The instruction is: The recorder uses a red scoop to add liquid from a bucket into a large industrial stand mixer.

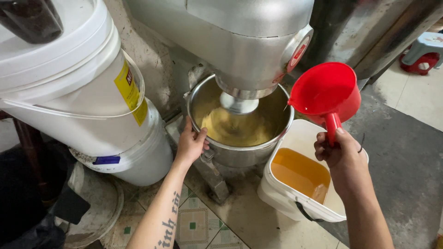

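Observation:
My right hand [339, 154] grips the handle of a red plastic scoop [325, 92], held tilted at the right rim of a steel mixer bowl [240, 154]. Yellow batter [235, 127] fills the bowl under the grey mixer head [244, 41]. My left hand [190, 143] rests on the bowl's left rim, fingers curled over the edge. Below the scoop stands a white square bucket [295, 138] holding amber liquid [300, 173].
Two stacked white tubs [92, 120] stand at the left beside the mixer, the upper one with a yellow label. A steel cabinet [369, 32] rises at the back right, with a small stool [422, 50] beyond. Tiled floor [198, 226] lies below; dark bags sit at the lower left.

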